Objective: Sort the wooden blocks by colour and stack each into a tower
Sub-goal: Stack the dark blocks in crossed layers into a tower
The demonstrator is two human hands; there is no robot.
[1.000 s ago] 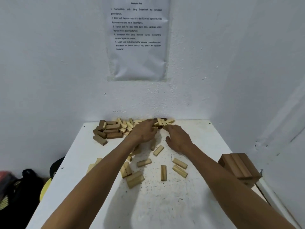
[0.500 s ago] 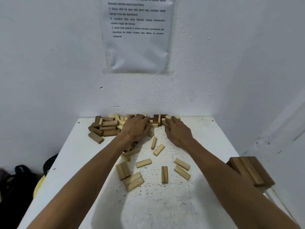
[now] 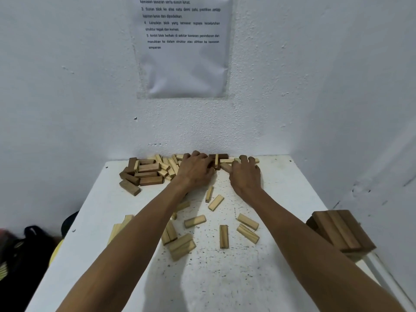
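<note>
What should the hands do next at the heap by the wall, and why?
Probably draw the dark blocks lying between the left hand and right hand out of the mixed heap at the wall: dark and light pieces are jumbled there, while a dark stack already stands at the table's right edge.

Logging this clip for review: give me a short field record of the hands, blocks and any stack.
left hand: on the mixed pile by the wall, grip unclear
right hand: fingers arched over the pile's right end, grip unclear
mixed pile: dark and light blocks, unsorted
loose light blocks: scattered nearer the person
dark stack: at the right edge of the table
</note>
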